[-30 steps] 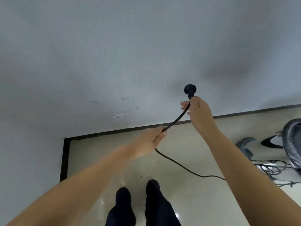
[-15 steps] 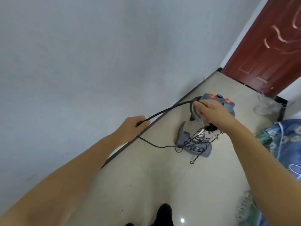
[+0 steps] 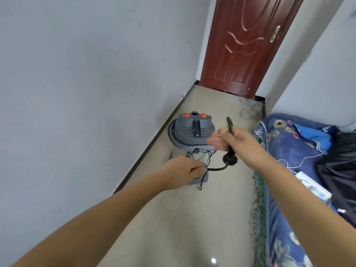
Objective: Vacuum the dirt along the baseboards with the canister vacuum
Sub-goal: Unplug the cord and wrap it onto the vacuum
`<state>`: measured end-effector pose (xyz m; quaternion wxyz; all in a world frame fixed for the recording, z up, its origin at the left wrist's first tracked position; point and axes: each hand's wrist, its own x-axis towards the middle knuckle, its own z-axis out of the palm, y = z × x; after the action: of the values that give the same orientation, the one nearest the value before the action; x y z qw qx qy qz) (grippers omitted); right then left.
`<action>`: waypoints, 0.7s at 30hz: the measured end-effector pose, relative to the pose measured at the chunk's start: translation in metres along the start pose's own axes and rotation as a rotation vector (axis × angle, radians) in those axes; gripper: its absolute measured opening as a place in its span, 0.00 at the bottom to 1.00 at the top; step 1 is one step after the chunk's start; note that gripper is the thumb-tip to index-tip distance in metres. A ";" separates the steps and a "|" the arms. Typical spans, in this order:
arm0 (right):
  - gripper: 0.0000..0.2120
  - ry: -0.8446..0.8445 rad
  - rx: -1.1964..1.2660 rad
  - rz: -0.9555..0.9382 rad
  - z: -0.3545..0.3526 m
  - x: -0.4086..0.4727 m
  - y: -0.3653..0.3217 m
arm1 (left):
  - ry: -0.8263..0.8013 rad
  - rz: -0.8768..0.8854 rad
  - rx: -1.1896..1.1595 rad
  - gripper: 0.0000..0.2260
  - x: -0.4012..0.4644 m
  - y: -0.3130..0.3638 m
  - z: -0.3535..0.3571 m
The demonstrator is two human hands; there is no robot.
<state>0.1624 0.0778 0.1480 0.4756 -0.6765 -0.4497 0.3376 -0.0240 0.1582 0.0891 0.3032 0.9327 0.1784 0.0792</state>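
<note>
Blue floral bedding (image 3: 289, 218) crowds the right—both hands apparently gripping black cord (image 3: 229, 125).

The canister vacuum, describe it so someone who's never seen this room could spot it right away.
Find the dark red door at the far end of the floor, then follow the dark baseboard along the left wall back toward the camera. The canister vacuum sits on the floor beside that baseboard: a grey drum, the only thing here with two orange knobs on top and a ribbed hose around its base.
</note>
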 end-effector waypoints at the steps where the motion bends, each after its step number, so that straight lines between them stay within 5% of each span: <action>1: 0.13 -0.127 -0.194 -0.023 0.005 -0.001 0.009 | 0.039 0.032 0.027 0.12 0.022 0.013 -0.002; 7: 0.24 -0.459 -0.534 0.182 -0.112 0.007 0.060 | 0.064 -0.136 -0.182 0.18 0.128 0.035 0.046; 13: 0.15 0.089 0.282 0.418 -0.291 0.021 0.130 | 0.027 -0.353 -0.338 0.13 0.194 0.016 0.089; 17: 0.15 0.295 0.412 0.475 -0.266 0.070 0.163 | 0.057 -0.426 -0.641 0.13 0.242 0.039 0.109; 21: 0.22 0.061 -0.019 0.299 -0.203 0.115 0.179 | 0.261 -0.520 -1.240 0.13 0.296 0.052 0.111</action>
<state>0.4356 0.0904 0.0396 0.4270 -0.7503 -0.3325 0.3797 0.2925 0.1716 0.0424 0.7666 0.4961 0.3535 0.2032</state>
